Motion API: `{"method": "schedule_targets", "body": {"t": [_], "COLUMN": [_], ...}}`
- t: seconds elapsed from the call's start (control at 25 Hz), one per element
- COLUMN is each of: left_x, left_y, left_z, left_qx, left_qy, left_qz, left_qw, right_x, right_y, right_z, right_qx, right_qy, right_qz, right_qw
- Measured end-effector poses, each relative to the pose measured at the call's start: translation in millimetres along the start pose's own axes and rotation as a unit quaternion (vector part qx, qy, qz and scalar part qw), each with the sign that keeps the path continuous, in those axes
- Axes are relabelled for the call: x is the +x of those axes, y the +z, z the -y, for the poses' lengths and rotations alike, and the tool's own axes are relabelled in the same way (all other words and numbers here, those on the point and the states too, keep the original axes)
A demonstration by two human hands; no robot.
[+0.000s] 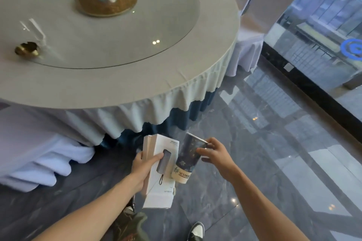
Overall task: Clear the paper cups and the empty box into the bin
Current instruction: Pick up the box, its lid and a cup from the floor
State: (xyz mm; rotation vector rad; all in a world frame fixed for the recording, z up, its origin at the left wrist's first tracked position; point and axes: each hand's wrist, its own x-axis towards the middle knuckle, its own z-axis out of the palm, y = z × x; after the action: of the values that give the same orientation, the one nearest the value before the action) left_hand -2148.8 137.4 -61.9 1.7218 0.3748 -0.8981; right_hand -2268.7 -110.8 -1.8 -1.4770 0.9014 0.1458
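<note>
paper cup (187,159), light and easily crushed, is pinched near its rim by the right hand (215,155) at 6 o'clock, while the stiff box (159,170) is gripped by the left hand (144,170).

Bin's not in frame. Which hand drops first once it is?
Either, marginally right: right hand pinches the paper cup by its rim, easy to release. Left hand grips the white box around its side.

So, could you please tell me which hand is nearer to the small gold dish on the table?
Left. The left hand, holding the white box, is nearer the gold dish; the right hand, holding the paper cup, is further right.
</note>
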Motion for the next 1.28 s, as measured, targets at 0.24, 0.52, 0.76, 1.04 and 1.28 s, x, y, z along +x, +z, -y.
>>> {"method": "schedule_targets", "body": {"t": [0.24,0.52,0.76,1.04,1.28], "left_x": [92,180,221,245,250], "left_y": [-119,-176,-180,-169,-146], "left_z": [-13,-2,19,31,31], "left_qx": [0.075,0.138,0.12,0.141,0.126], "left_qy": [-0.024,-0.05,-0.081,-0.091,-0.113], "left_qz": [0.0,-0.015,0.012,0.038,0.044], "left_qw": [0.997,0.989,0.989,0.985,0.985], "right_x": [83,170,243,282,256], "right_y": [125,205,241,265,260], "right_z": [-24,-102,-130,-152,-150], "right_qx": [0.1,0.058,0.038,0.003,0.002], "right_qy": [0.119,0.248,0.252,0.272,0.266], "right_qz": [-0.106,-0.251,-0.241,-0.182,-0.107], "right_qw": [0.982,0.934,0.936,0.945,0.958]}}
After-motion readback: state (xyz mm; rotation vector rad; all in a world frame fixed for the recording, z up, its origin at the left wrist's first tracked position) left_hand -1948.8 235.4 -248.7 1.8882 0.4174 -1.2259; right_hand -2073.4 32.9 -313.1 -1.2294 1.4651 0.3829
